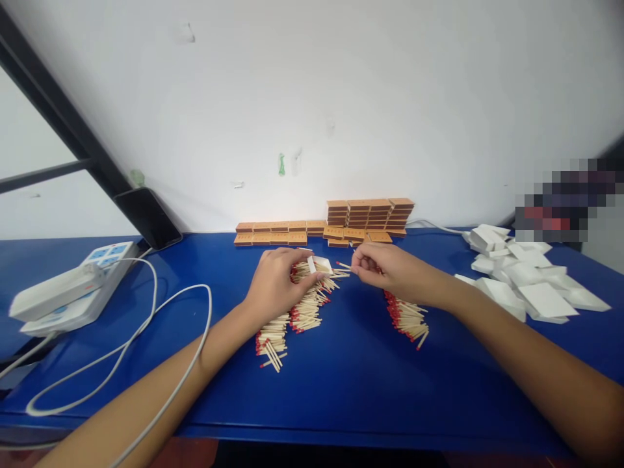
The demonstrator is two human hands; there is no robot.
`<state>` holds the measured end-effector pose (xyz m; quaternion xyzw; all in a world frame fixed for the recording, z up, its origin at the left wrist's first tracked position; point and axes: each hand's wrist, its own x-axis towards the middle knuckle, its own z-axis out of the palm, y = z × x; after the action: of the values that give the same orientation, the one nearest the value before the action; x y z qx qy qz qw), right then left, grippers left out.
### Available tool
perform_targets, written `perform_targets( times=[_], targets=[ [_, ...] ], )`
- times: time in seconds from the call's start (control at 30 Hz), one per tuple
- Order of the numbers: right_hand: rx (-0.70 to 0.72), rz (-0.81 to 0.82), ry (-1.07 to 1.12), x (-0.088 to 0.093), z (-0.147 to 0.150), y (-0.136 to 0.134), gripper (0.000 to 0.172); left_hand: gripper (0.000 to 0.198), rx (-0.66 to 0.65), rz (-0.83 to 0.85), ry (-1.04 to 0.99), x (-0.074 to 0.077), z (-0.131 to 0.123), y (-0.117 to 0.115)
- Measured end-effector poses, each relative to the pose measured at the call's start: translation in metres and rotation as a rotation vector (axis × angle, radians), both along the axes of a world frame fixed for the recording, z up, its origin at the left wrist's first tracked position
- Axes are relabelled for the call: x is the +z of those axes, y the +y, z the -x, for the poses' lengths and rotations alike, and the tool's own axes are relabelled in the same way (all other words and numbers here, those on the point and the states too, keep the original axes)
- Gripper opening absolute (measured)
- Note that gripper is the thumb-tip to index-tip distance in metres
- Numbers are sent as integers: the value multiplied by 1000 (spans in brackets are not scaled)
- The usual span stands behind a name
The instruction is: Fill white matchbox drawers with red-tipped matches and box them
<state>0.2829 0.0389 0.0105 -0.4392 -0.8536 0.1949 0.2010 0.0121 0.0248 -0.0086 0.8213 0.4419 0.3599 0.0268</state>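
Observation:
My left hand (279, 281) grips a small white matchbox tray (320, 265) between thumb and fingers, above a heap of red-tipped matches (306, 313) on the blue table. Just right of the tray, my right hand (374, 265) is closed in a pinch on a match (344, 265) whose red head points left toward the tray. Below my right wrist lies a second pile of matches (407, 318). How many matches the right fingers hold is hidden.
Brown matchboxes (368, 218) are stacked in rows against the wall. White trays (526, 273) lie heaped at the right. At the left are a power strip (110, 276) with a plugged-in white adapter (56, 292), a looping white cable (209, 305) and a dark phone (149, 218).

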Motion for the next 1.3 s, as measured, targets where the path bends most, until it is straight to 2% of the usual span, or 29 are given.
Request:
perform_targets(
  times=[0.2,0.3,0.5,0.67,0.8,1.07,1.3],
  targets=[
    [17,152,-110,-1,-4,2,10,34,40,-21,4,4,3,2],
    [25,167,-116,-2,-3,2,10,33,47,-32,4,5,3,2],
    [-7,130,81,9,-1,-4,18,37,26,-9,-12,3,1,2],
    [-1,93,192,11,7,-8,19,36,-100,95,-103,5,-2,-2],
    [26,11,175,4,13,-8,16,35,-203,90,-125,8,-7,-8],
    [-10,-153,109,0,20,-15,11,33,-239,116,-152,11,-10,-10],
    [53,-148,109,0,18,-13,16,31,-255,138,-149,13,-10,-11]
  ],
)
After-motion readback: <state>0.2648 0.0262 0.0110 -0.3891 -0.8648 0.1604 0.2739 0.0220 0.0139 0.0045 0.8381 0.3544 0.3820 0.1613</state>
